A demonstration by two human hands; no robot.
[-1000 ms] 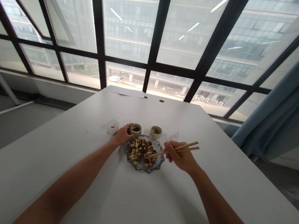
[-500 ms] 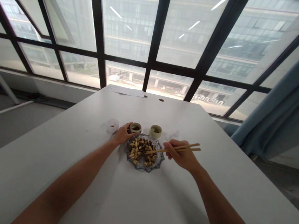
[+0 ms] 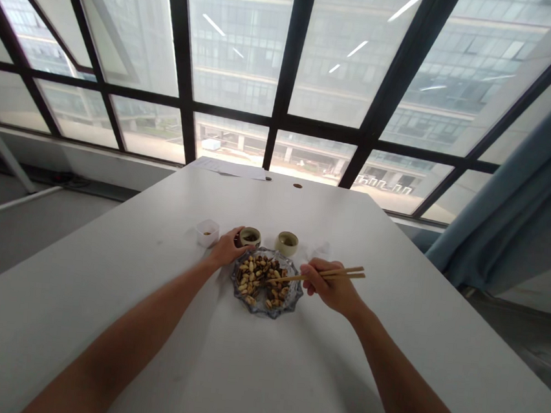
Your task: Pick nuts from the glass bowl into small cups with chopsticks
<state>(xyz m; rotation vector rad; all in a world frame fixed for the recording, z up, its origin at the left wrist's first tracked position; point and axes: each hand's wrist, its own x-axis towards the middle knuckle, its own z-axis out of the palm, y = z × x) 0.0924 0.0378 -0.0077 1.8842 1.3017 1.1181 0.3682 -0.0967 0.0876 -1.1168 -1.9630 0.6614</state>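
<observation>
My left hand [image 3: 227, 247] is closed round the left side of a small green cup [image 3: 255, 241] with dark bits inside. In front of that cup stands a scalloped glass dish [image 3: 261, 310] of mixed nuts [image 3: 249, 275], pale and brown, with dark seeds among them. A pair of wooden chopsticks [image 3: 349, 273] is gripped in my right hand [image 3: 324, 282], just right of the dish. Their tips reach down among the nuts near the dish's middle; whether they pinch one I cannot tell. A second green cup [image 3: 287, 244] stands behind the dish, apart from both hands.
Left of my left hand is a small clear plastic tub [image 3: 207, 233] with a few bits in it. A clear, crumpled-looking item [image 3: 320, 248] lies behind my right hand. Paper sheets [image 3: 230, 168] lie at the white table's [image 3: 239, 385] far edge, before the windows.
My right hand and the chopsticks have shifted slightly to the left, with the chopstick tips still in the nuts. My left hand stays on the cup.
</observation>
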